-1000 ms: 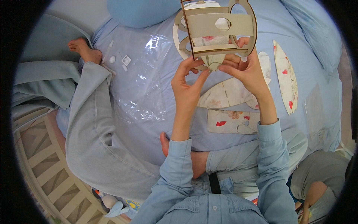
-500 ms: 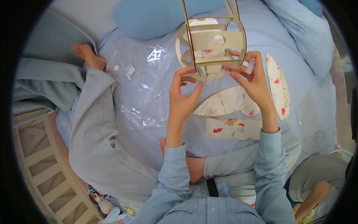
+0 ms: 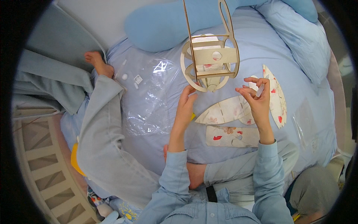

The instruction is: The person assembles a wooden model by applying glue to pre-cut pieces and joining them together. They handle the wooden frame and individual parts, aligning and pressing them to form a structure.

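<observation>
A pale wooden frame (image 3: 203,56) of curved side strips, crosspieces and rings stands tilted in front of me, a round hole in its front panel. Fingertips of my left hand (image 3: 184,110) pinch its lower left ring. My right hand (image 3: 259,106) is apart from the frame, to its right, with a small whitish translucent tube (image 3: 260,90) held between its fingers. Below the frame lie a leaf-shaped patterned piece (image 3: 216,111) and a rectangular patterned panel (image 3: 233,137) with a hole. Another curved patterned piece (image 3: 276,99) lies beyond my right hand, partly hidden by it.
Clear crumpled plastic (image 3: 147,108) spreads on the blue bedsheet at left, near small white items (image 3: 124,76). Blue pillows (image 3: 160,30) line the back. My bent left leg (image 3: 99,123) and a slatted rail (image 3: 48,164) are at left; another person's grey garment (image 3: 315,190) is lower right.
My right hand has drawn away from the frame to the right and downward, tube still in its fingers. The left hand stays at the ring. The whole view has shifted slightly.
</observation>
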Demonstrator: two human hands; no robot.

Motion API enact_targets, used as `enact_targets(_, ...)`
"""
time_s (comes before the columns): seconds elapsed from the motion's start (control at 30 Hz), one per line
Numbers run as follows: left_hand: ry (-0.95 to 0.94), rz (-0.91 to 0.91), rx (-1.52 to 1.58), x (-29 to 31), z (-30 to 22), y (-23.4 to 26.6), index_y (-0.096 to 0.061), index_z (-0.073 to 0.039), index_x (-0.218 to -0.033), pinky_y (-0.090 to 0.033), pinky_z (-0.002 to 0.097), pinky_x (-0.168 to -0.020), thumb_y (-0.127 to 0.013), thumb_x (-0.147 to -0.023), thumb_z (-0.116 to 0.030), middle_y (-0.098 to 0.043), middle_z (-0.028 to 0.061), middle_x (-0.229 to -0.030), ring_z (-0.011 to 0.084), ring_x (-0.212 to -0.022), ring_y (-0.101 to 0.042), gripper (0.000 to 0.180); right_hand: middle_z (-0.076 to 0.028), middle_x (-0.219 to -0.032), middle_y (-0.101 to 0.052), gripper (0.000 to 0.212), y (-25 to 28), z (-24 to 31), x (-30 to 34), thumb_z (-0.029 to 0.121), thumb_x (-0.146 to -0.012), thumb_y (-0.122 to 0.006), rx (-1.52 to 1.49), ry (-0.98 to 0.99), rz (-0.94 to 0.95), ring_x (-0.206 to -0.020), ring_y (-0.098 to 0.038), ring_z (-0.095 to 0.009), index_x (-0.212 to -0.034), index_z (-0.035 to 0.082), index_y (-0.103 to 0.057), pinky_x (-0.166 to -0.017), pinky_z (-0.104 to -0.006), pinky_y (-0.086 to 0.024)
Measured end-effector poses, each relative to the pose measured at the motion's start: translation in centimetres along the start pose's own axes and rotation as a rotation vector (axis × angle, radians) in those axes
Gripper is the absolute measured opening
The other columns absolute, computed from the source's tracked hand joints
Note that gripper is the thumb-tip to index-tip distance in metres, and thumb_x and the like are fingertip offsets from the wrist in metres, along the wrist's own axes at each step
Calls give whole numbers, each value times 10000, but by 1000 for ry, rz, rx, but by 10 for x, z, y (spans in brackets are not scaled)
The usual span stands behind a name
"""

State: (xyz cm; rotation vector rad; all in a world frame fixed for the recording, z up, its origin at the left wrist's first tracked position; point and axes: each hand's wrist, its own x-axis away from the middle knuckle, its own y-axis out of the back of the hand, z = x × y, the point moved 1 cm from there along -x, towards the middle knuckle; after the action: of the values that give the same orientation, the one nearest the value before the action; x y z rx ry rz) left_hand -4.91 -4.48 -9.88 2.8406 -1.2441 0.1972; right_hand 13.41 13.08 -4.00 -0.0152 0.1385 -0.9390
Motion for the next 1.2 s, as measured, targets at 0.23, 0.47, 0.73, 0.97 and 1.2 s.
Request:
enact_targets(0.23, -244, -119, -389, -13, 16, -18, -486, -2, -1402, -372, 385, -1111, -657, -861, 15, -540, 141, -1368, 278, -1298, -499, 568, -155, -1193, -580, 536, -7, -2, 0, -75, -793, -800, 24, 37, -19, -841, -745, -163, -1089, 100, -389, -957, -375, -503)
enact_targets(0.47, -335, -298, -419, -34, 19, -38, -481, 33, -1316, -384, 465, -1072, -612, -890, 48, -480, 229, -1258, 390, -1196, -491, 446, -144, -1169, -590, 580, -4, -9, -4, -87, -737, -841, 54, 102, -27, -783, -702, -125, -1078, 99, -411, -947, -361, -497)
enact_targets(0.73, -277, -263, -136, -45, 2, -41, -482, 33, -1302, -442, 383, -1011, -552, -977, 3, -510, 172, -1259, 281, -1192, -541, 334, -148, -1096, -627, 541, -4, -9, -6, -93, -756, -821, 27, -70, -81, -831, -722, -153, -1055, 87, -408, -810, -286, -545)
enact_targets(0.97, -127, -216, -120, -25, -46, -27, -518, 15, -1278, -458, 341, -968, -455, -1092, -149, -592, 132, -1233, 212, -1078, -590, 255, -177, -1151, -632, 402, 2, -15, -10, -90, -867, -713, -82, 56, -105, -979, -737, -208, -1043, 79, -393, -1046, -375, -492)
enact_targets(1.2, -84, -107, 141, -6, -39, -13, -539, -27, -1279, -474, 326, -944, -469, -1105, -248, -634, 90, -1190, 163, -1079, -591, 290, -179, -1101, -669, 376, 12, -2, -12, -90, -885, -700, -123, 11, -196, -948, -734, -216, -1014, 77, -388, -959, -352, -538)
